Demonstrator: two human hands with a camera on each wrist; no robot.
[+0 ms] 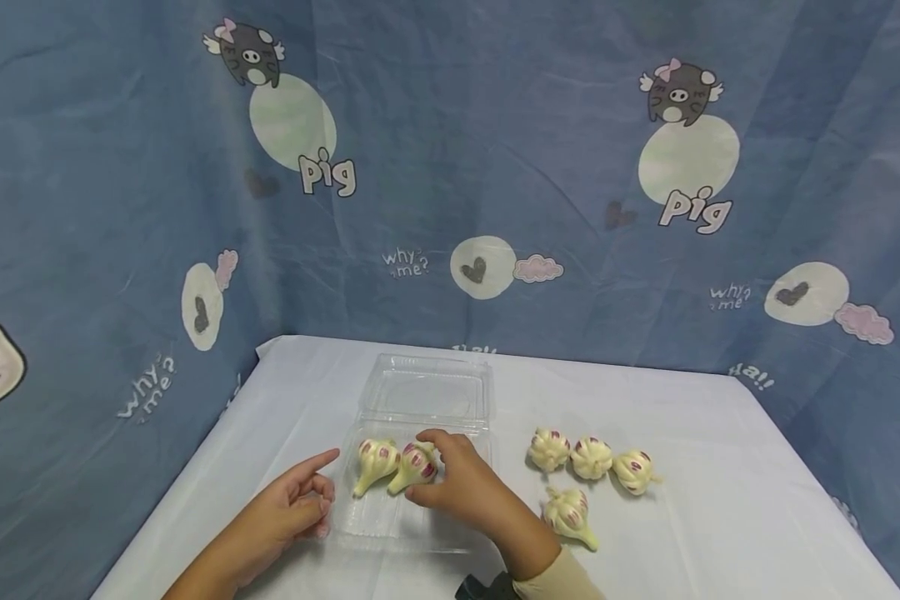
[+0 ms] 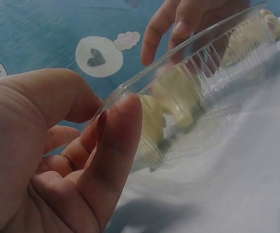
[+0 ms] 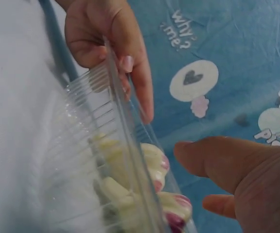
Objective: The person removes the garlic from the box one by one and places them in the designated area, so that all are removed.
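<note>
The clear plastic container lies with its lid folded back. Two garlic bulbs rest side by side in its base, one on the left and one on the right. At the base's left edge, my left hand pinches the rim between thumb and fingers, seen closer in the left wrist view. My right hand hovers over the right bulb, thumb and fingers spread around it; the right wrist view shows a gap between this hand and the bulbs.
Right of the container, three garlic bulbs stand in a row on the white tabletop, the middle one between two others. Another bulb lies nearer, beside my right forearm. A blue printed curtain hangs behind the table.
</note>
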